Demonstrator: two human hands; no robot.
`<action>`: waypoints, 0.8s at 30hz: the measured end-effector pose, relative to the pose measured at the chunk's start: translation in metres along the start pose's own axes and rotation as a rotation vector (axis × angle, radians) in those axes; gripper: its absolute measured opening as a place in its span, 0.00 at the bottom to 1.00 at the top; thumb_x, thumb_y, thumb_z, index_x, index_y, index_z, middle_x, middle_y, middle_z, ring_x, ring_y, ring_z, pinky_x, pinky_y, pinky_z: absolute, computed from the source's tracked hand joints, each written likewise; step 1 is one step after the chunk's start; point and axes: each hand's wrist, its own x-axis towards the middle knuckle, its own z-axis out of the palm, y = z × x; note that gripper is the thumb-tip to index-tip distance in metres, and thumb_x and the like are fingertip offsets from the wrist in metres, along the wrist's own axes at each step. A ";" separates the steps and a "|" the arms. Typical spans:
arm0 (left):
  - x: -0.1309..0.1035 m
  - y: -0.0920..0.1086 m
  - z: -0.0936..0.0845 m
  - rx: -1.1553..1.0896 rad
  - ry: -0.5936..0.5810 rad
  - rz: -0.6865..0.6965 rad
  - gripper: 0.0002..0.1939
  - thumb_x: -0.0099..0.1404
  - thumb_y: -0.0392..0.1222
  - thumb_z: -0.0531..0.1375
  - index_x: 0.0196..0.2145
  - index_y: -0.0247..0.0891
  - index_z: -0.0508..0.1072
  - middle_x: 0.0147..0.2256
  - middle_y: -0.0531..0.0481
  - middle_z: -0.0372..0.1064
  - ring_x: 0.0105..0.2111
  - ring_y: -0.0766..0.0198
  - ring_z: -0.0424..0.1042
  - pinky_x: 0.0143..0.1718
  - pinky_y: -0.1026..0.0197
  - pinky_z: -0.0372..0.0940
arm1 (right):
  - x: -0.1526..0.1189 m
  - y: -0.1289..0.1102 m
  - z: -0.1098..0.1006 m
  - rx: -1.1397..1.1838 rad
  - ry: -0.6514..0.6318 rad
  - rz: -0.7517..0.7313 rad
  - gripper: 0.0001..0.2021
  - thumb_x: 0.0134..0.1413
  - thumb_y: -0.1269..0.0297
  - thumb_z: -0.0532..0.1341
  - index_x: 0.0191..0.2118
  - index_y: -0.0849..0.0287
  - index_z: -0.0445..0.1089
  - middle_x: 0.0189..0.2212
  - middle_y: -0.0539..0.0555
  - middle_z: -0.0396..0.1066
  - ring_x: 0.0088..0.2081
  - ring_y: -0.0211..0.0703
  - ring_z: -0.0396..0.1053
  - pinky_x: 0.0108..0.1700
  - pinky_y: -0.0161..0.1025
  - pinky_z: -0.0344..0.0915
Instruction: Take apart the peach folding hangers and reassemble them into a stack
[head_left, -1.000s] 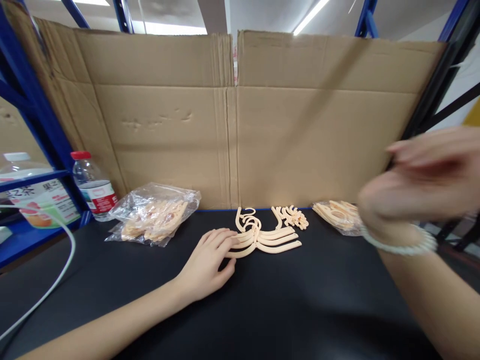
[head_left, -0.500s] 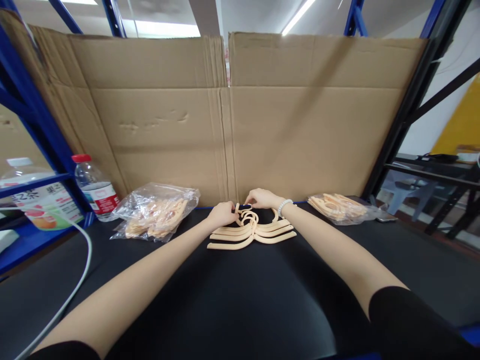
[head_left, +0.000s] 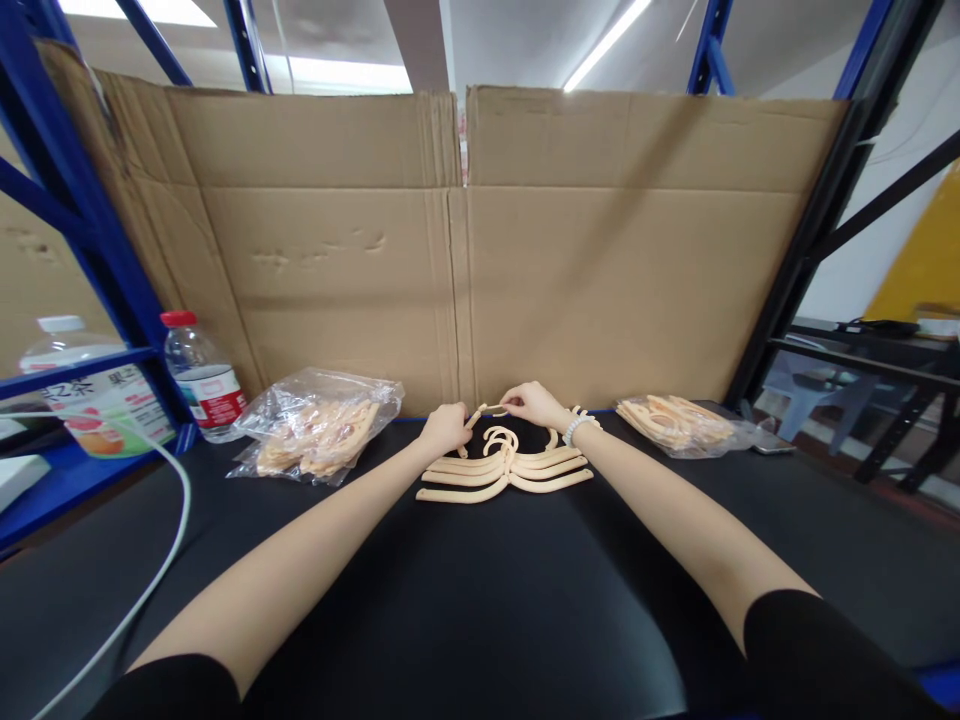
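White cable [head_left: 161, 560]: trails across the far left of the black bench [head_left: 480, 600].

Clear plastic water bottle with red cap [head_left: 201, 376]: upright at the bench's left rear, beside the blue shelf upright [head_left: 82, 220], out of the working area.

Clear plastic bag of pale peach parts [head_left: 319, 425]: lying flat, left of centre, near the left hand.

Left hand [head_left: 444, 428]: fingers closed, pinching the left end of a thin pale peach plastic piece [head_left: 484, 410]; the piece is held just above the stack, apparently to keep it level between both hands.

Stack of pale peach curved plastic hangers [head_left: 504, 470]: flat at bench centre, hooks nested together toward the back, arms fanned to either side, so the pieces lie aligned.

Right hand [head_left: 534, 404]: fingers closed, pinching the same piece's right end; white bead bracelet [head_left: 576, 428] at the wrist.

Second clear bag of peach parts [head_left: 679, 422]: flat, right of the hands, well apart from the stack.

Brown cardboard sheet [head_left: 465, 250]: standing along the back edge as a backdrop.
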 end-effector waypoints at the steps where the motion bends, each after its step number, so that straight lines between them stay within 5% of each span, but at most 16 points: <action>1: 0.001 0.000 -0.001 -0.014 0.000 -0.009 0.17 0.69 0.44 0.59 0.52 0.36 0.68 0.51 0.43 0.67 0.46 0.56 0.71 0.45 0.48 0.69 | 0.000 0.001 0.000 0.050 0.032 0.017 0.10 0.65 0.61 0.60 0.42 0.63 0.71 0.39 0.53 0.72 0.37 0.41 0.72 0.40 0.42 0.71; 8: -0.003 -0.006 -0.012 -0.183 0.016 -0.043 0.16 0.69 0.44 0.58 0.52 0.36 0.68 0.51 0.43 0.67 0.46 0.56 0.71 0.45 0.48 0.69 | -0.011 -0.003 -0.005 0.436 0.224 0.133 0.10 0.66 0.61 0.59 0.41 0.64 0.70 0.29 0.48 0.71 0.25 0.34 0.70 0.29 0.34 0.71; 14: -0.026 -0.010 -0.030 -0.454 0.033 -0.019 0.15 0.69 0.44 0.59 0.50 0.36 0.69 0.49 0.44 0.69 0.45 0.56 0.72 0.45 0.49 0.70 | -0.047 -0.027 -0.017 0.724 0.373 0.175 0.13 0.57 0.58 0.64 0.37 0.65 0.72 0.25 0.53 0.74 0.24 0.37 0.72 0.25 0.32 0.68; 19: -0.071 0.005 -0.032 -0.810 -0.008 0.051 0.14 0.64 0.37 0.60 0.47 0.32 0.72 0.37 0.46 0.75 0.40 0.59 0.75 0.44 0.56 0.70 | -0.097 -0.061 -0.018 0.864 0.377 0.149 0.19 0.50 0.49 0.66 0.37 0.63 0.75 0.27 0.56 0.75 0.28 0.41 0.73 0.27 0.34 0.70; 24: -0.131 0.020 -0.013 -1.075 0.046 0.056 0.26 0.61 0.48 0.61 0.54 0.34 0.65 0.40 0.44 0.74 0.42 0.56 0.75 0.42 0.55 0.71 | -0.138 -0.093 -0.005 0.949 0.426 0.158 0.16 0.51 0.51 0.67 0.36 0.59 0.73 0.26 0.52 0.72 0.28 0.40 0.71 0.28 0.35 0.71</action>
